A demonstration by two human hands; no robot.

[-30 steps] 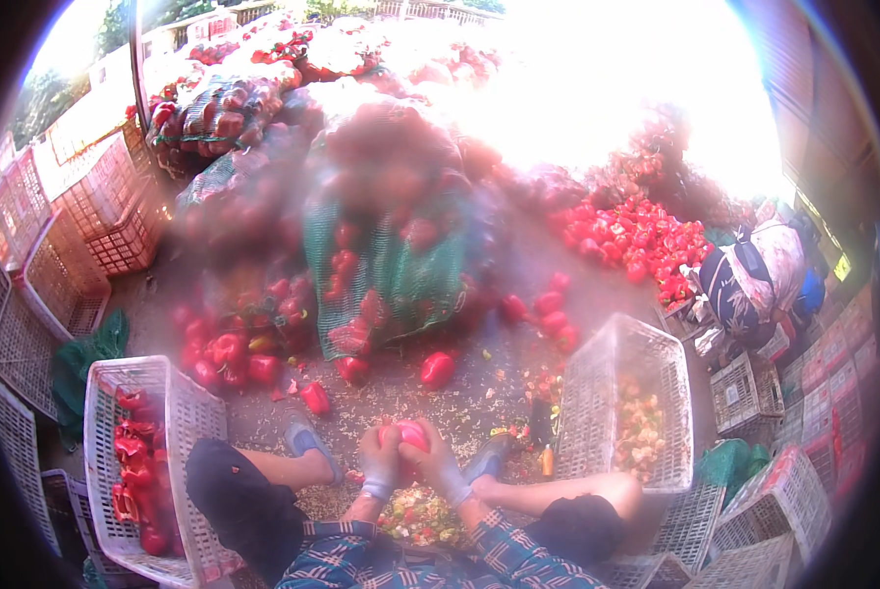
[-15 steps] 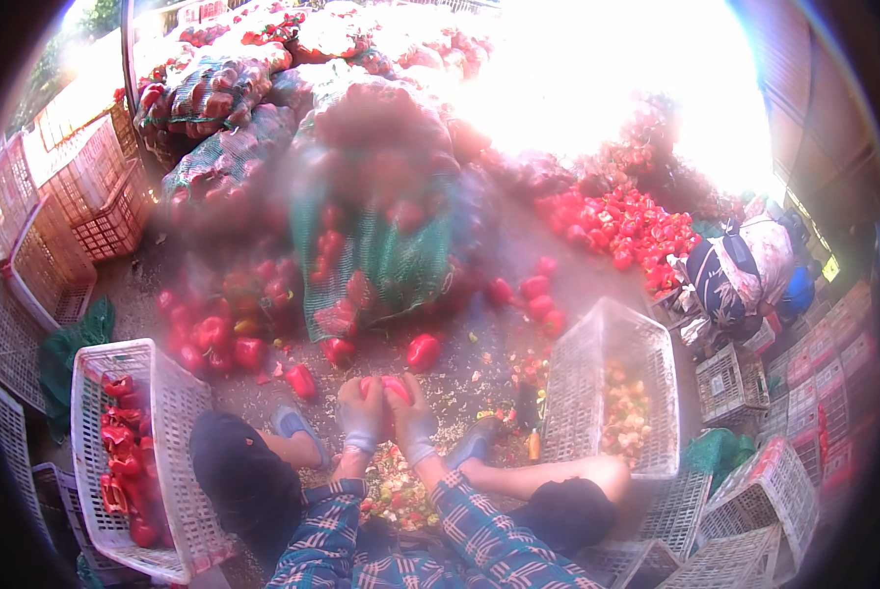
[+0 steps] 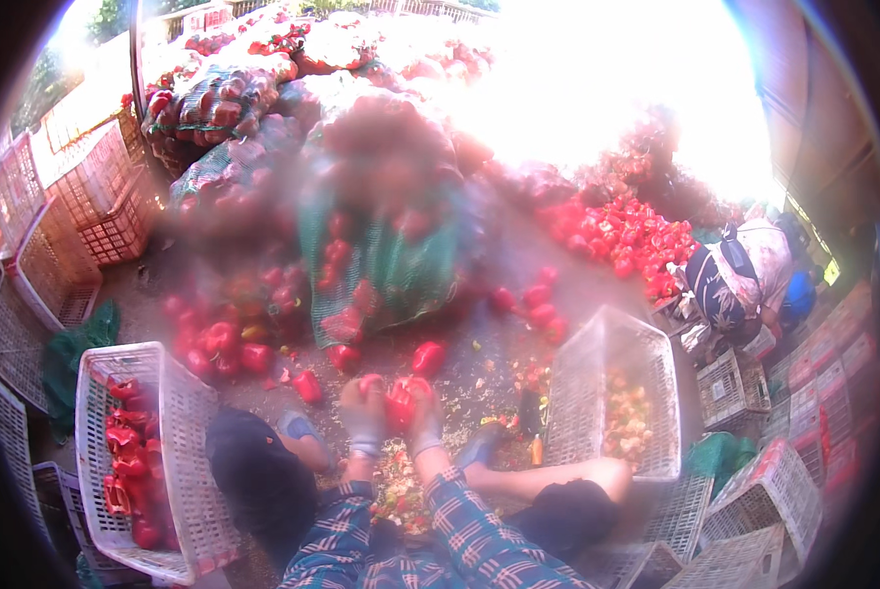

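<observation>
Between my two hands, low in the middle above my feet, is a red bell pepper [image 3: 399, 404]. My left hand [image 3: 362, 416] grips it from the left, and some red shows at its fingertips. My right hand [image 3: 424, 422] closes round the other side. Both hands appear to wear pale gloves; haze blurs the finger detail. Just beyond them on the floor lie loose whole red peppers, one [image 3: 427, 358] close to my right fingertips and another [image 3: 307, 386] left of my left hand. Pepper scraps [image 3: 400, 486] cover the ground beneath my wrists.
At my left stands a white crate [image 3: 196, 491] with opened red peppers; at my right, another crate [image 3: 607, 319] holds pale scraps. A green mesh sack of peppers [image 3: 391, 275] rises ahead. A person [image 3: 734, 275] bends at the far right beside a pepper heap [image 3: 636, 236]. Stacked crates line both sides.
The pepper shows more of its red surface between my hands, which have spread slightly apart. The whole view has shifted a little.
</observation>
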